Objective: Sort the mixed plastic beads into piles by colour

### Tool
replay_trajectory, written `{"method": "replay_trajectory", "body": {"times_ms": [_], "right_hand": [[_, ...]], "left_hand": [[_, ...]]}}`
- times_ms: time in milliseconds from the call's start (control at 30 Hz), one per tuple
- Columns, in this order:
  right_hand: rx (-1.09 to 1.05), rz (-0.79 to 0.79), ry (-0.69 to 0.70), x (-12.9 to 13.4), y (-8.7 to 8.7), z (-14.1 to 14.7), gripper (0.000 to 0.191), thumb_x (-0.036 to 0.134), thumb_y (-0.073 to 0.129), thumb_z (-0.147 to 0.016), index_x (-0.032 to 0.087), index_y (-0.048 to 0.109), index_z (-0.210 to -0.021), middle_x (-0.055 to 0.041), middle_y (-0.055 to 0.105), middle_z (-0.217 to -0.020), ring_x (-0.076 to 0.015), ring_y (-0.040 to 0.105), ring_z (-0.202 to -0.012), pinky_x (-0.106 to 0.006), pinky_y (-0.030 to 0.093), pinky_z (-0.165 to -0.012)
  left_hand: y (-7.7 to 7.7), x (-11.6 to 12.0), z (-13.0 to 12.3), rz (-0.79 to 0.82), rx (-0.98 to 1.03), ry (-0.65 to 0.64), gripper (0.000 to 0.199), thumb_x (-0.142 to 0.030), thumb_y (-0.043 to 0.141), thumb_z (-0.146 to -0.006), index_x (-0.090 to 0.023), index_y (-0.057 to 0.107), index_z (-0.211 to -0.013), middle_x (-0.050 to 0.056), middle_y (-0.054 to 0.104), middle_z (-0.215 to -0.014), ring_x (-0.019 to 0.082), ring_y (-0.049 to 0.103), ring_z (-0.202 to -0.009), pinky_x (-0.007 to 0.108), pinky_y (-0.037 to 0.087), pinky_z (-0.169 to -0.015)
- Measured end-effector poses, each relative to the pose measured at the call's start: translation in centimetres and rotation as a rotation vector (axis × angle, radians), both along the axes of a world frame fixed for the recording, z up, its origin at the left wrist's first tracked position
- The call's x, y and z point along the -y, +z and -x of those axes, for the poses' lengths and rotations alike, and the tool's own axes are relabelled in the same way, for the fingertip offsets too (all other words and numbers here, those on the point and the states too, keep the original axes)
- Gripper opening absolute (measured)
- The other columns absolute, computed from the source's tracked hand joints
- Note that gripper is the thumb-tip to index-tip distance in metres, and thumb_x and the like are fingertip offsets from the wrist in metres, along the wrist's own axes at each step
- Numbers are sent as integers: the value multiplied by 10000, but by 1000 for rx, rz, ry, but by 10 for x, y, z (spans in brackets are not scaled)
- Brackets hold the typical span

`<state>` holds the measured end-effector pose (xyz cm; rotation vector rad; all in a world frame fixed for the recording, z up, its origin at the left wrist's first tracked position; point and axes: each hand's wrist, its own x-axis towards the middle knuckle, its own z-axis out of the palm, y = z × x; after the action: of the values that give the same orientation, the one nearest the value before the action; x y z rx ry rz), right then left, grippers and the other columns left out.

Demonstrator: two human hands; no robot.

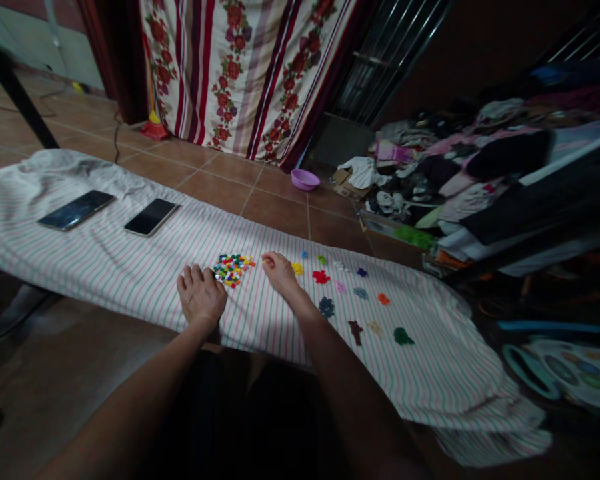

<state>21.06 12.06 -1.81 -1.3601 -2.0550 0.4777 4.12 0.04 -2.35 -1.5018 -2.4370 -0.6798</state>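
Forearms (pixel 347 373), cut off below, reach the cloth (pixel 270 323): left hand (pixel 201 295) loosely spread, any hold hidden; right hand (pixel 278 272) pinched, whether on anything I can't tell. Between them, the multicoloured heap (pixel 234 268) stretches slightly sideways, its pieces too small to show direction.

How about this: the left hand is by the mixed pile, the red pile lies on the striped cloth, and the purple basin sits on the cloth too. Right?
Not quite: the purple basin sits on the tiled floor, as the head view shows. The left hand is by the mixed pile, and the red pile lies on the striped cloth.
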Motion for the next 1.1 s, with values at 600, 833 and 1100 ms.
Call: {"method": "replay_trajectory", "body": {"times_ms": [600, 833, 1100], "right_hand": [[208, -63, -335, -11, 9, -70, 194, 193, 514, -819, 221, 679, -916, -37, 686, -920, -178, 592, -842, -289, 428, -769], [424, -126, -205, 1, 10, -57, 188, 197, 494, -866, 223, 678, -844, -55, 660, -906, -209, 507, -922, -303, 382, -793], [366, -172, -163, 2, 5, -58, 208, 181, 489, -863, 216, 692, -830, -61, 644, -917, -223, 479, -933, -328, 376, -831]], "left_hand": [[-1, 1, -1, 5, -34, 7, 326, -286, 385, -814, -122, 603, -992, 189, 556, -1244, 331, 416, -1271, 485, 298, -1051], [-2, 0, -1, -7, -9, -2, 329, -276, 387, -805, -121, 604, -997, 193, 550, -1247, 332, 409, -1277, 489, 288, -1056], [-3, 0, -1, -6, -27, 2, 340, -281, 376, -810, -114, 605, -997, 195, 551, -1246, 333, 416, -1268, 483, 288, -1058]]}}
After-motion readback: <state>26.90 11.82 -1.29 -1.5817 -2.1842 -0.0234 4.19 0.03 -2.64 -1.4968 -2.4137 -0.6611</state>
